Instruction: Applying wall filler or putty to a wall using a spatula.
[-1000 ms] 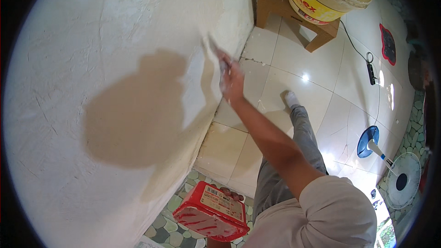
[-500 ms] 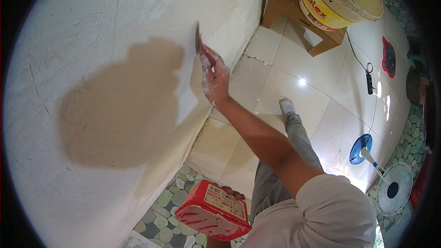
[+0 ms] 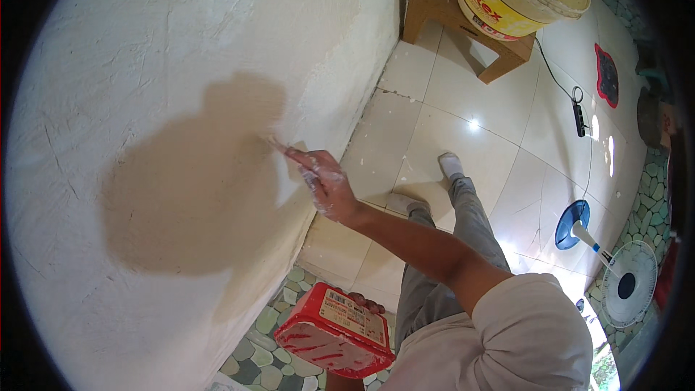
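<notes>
Right hand [image 3: 326, 185] pinches the scraper [image 3: 275, 144] at the wall [image 3: 145, 51], near its lower edge; left hand [image 3: 371, 305] grips the red tub [image 3: 337, 337] above pebbled flooring [image 3: 266, 320]. Shallow blade, even pressure should serve best!

Floor [image 3: 492, 152] bearing stool [image 3: 434, 0], fan [image 3: 627, 286], possible mat [image 3: 607, 76]

Broad shadow [image 3: 192, 188] across wall [image 3: 166, 58], glare [image 3: 474, 125] on tiles [image 3: 481, 94]

A: Moved what?
B: Brought the white-smeared bare right hand [image 3: 327, 182] and thin flat-bladed tool [image 3: 278, 145] down the cream plastered wall [image 3: 188, 166], from upper centre to just left of centre.
A: Noticed more?
B: Uncovered a second pale-socked foot [image 3: 402, 203], just right of centre.
</notes>
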{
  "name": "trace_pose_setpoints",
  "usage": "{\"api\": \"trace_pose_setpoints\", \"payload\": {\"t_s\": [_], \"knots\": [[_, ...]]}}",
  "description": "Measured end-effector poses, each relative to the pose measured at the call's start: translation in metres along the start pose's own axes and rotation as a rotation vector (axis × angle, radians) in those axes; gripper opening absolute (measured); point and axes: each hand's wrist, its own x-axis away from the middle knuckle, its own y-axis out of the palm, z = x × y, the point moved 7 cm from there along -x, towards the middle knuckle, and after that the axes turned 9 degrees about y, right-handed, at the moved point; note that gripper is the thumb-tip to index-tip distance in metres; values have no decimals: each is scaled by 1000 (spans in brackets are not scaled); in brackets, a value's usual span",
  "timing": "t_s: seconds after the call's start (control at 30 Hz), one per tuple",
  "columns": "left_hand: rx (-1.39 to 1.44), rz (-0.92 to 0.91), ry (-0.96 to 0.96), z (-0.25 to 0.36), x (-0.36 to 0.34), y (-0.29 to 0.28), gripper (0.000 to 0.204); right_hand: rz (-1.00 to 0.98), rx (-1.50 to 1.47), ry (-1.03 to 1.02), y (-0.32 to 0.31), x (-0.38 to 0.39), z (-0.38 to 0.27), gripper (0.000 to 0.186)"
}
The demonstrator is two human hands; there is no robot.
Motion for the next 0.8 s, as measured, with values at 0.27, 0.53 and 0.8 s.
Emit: {"api": "trace_pose_setpoints", "payload": {"t_s": [0.27, 0.53, 0.8], "knots": [[45, 28, -36, 1, 4, -11, 56, 510, -314, 28, -82, -76, 39, 33], [39, -2, -18, 4, 6, -14, 57, 448, -408, 177, -43, -88, 27, 33], [13, -29, -34, 3, 3, -19, 57, 223, -505, 322, 5, -37, 17, 38]]}}
